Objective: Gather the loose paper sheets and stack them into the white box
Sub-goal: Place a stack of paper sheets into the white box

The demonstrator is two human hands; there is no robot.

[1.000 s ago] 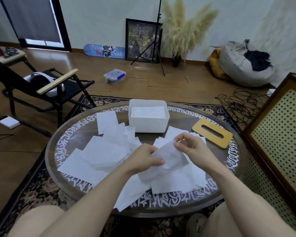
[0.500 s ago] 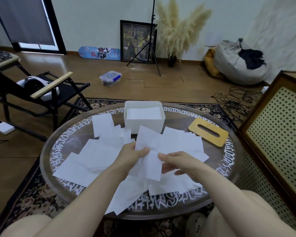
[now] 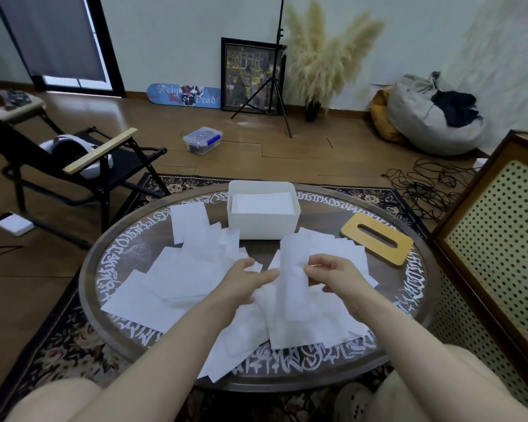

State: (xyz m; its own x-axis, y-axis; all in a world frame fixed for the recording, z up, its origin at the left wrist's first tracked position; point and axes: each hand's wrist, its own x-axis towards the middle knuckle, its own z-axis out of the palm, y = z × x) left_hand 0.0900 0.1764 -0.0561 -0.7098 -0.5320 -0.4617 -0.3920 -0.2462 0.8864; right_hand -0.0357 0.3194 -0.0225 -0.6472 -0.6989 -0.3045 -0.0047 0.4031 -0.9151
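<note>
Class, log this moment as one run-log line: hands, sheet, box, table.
hands: left hand and right hand both pinch one sheet | white box: holds stacked sheets | table: loose sheets remain

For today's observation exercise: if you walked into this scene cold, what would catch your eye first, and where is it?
First, the loose paper sheets strewn across the round table, with the left hand and right hand holding one sheet up at its centre. Behind them stands the white box, already holding paper, with a yellow wooden lid to its right.
</note>
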